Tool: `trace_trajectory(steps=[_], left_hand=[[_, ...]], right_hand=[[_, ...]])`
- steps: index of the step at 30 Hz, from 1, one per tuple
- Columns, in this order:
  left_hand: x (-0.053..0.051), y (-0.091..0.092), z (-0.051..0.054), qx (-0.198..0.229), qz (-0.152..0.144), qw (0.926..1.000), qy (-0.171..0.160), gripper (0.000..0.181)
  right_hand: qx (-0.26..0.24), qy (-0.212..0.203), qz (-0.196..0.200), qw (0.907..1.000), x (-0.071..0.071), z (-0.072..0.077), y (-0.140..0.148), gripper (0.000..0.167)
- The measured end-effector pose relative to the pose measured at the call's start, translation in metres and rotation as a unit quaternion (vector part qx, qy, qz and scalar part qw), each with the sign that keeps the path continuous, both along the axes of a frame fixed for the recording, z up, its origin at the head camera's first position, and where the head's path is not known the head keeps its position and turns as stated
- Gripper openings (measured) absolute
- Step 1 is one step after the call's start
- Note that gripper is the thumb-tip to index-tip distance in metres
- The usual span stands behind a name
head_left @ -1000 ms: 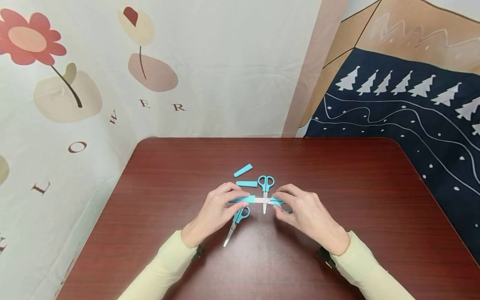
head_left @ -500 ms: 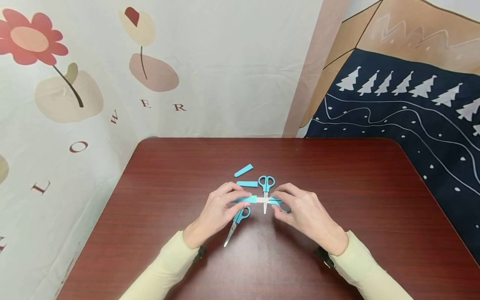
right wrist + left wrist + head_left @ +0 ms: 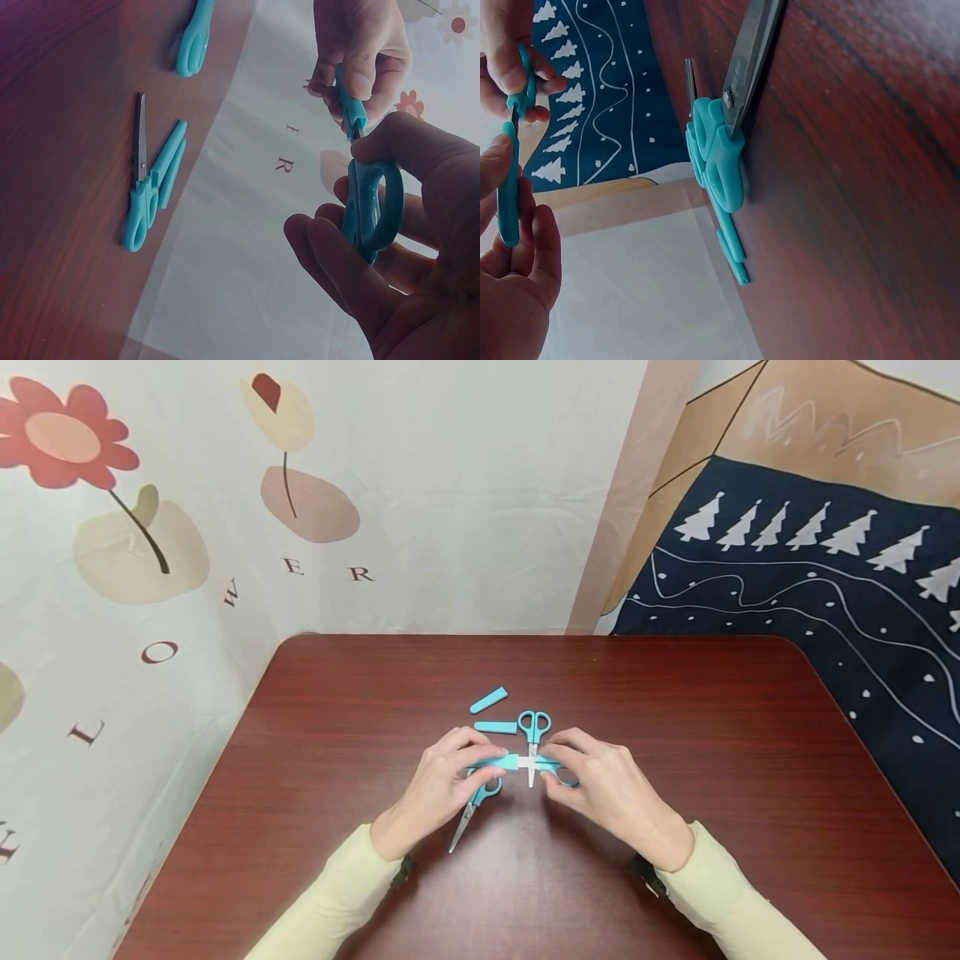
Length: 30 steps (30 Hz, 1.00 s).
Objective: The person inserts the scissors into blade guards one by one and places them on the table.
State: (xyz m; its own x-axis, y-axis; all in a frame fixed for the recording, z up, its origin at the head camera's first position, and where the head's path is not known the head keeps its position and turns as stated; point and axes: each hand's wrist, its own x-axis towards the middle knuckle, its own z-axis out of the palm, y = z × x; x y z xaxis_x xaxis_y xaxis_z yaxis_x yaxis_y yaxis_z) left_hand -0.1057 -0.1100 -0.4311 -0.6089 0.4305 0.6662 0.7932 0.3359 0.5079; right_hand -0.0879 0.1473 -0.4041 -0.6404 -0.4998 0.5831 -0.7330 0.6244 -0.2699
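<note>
My left hand (image 3: 442,781) pinches a turquoise blade cover (image 3: 512,762) between thumb and fingers. By the turquoise handles, my right hand (image 3: 611,785) holds a pair of scissors (image 3: 367,202). The blades point left and are partly inside the cover; a short stretch of metal shows between cover and handles. Both are held above the table, as the wrist views show. A second pair of scissors (image 3: 534,728) lies behind them, blades toward me. Below my left hand lies a third pair (image 3: 462,825), its handles partly hidden by the fingers.
Two loose turquoise covers, one slanted (image 3: 489,700) and one level (image 3: 496,727), lie on the dark red table (image 3: 675,710) behind my left hand. A white printed cloth (image 3: 450,527) and a dark blue printed cloth (image 3: 750,585) hang beyond the table's edges.
The cover and the scissors have come closer together. Less of the blades shows between cover and handles. The scissors and covers on the table have stayed put.
</note>
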Motion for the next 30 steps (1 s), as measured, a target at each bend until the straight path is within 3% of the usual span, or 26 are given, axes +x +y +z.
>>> trace_trajectory(steps=[18,30], left_hand=[[-0.0007,0.0019,-0.0011,0.004,0.003,0.9998,-0.020,0.025],[-0.0006,0.0029,-0.0014,-0.006,0.004,1.0000,-0.002,0.026]], right_hand=[[0.022,-0.013,-0.011,0.9996,0.0023,0.0020,-0.0025,0.026],[0.028,-0.004,-0.010,0.9996,0.0009,0.0016,-0.0059,0.026]])
